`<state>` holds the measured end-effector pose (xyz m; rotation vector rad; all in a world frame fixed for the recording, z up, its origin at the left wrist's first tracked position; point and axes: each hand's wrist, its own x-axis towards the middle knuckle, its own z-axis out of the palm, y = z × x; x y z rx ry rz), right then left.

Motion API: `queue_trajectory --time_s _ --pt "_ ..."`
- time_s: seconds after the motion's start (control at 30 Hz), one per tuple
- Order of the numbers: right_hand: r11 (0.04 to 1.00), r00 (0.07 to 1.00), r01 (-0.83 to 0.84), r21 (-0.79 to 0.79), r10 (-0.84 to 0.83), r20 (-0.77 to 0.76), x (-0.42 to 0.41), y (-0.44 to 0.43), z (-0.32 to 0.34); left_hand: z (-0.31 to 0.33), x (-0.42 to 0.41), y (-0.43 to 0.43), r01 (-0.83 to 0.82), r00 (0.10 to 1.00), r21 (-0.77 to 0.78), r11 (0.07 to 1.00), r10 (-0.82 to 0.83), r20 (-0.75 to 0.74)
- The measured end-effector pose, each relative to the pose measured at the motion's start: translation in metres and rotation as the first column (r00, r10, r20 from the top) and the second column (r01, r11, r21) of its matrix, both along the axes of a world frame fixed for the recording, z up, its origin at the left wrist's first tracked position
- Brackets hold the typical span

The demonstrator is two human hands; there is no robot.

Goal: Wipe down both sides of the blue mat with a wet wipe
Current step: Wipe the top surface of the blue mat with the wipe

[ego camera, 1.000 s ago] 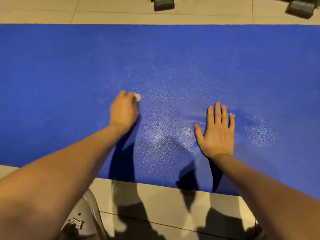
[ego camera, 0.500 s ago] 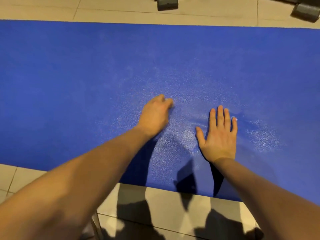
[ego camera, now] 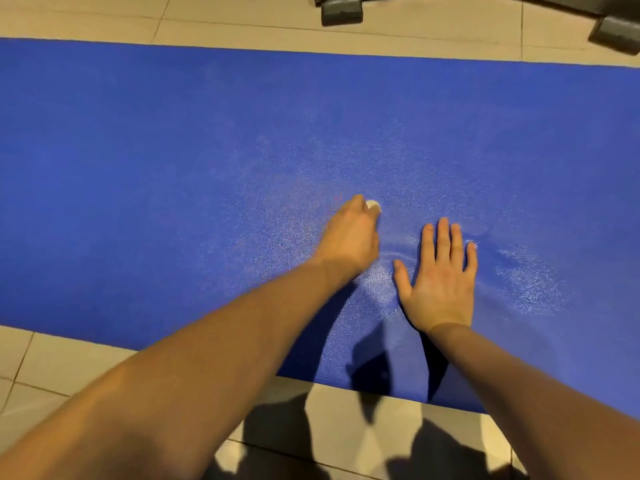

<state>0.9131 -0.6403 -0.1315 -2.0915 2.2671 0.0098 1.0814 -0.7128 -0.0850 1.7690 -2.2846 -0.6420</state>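
Beige tiled floor (ego camera: 363,441) with dark blocks (ego camera: 341,11) at the far edge.

We see warm, fairly bright light, perhaps from several lamps overhead: forked dark arm shadows fall across the floor tiles (ego camera: 62,362) at lower centre. Wet glare speckles the blue mat (ego camera: 138,168) mid-frame. The left hand (ego camera: 349,237) looks slightly motion-blurred.

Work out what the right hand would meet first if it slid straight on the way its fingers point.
Nothing, it seems: the right hand lies flat on the blue mat, with only bare mat ahead, then tiled floor.
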Motion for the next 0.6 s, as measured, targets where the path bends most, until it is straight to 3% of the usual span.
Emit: queue_trajectory --time_s 0.07,0.13,0.2,0.3,0.43,0.6 --pt "1.0 1.0 -0.002 0.004 0.002 -0.003 0.0 0.0 -0.001 -0.001 0.017 -0.008 0.098 0.995 -0.034 0.995 -0.097 0.031" --pt "1.0 1.0 -0.008 0.003 0.008 -0.003 -0.001 0.0 -0.001 -0.003 0.053 -0.023 0.094 0.987 -0.072 0.993 -0.084 0.135" --pt "1.0 1.0 -0.011 0.007 0.011 -0.001 -0.001 0.0 -0.001 -0.003 0.097 -0.038 -0.038 0.981 -0.114 0.993 0.059 0.186" --pt "1.0 1.0 -0.008 0.014 0.009 -0.005 -0.002 0.001 -0.001 -0.002 0.147 -0.043 -0.307 0.936 -0.125 0.944 0.323 0.141" --pt "0.999 1.0 -0.007 0.032 0.007 -0.012 -0.002 0.0 -0.001 0.004 0.119 -0.036 -0.378 0.923 -0.053 0.924 0.381 0.047" --pt "0.998 1.0 -0.009 0.057 0.009 -0.004 -0.001 -0.002 0.002 0.0 0.05 -0.023 -0.302 0.949 0.017 0.953 0.303 -0.086"
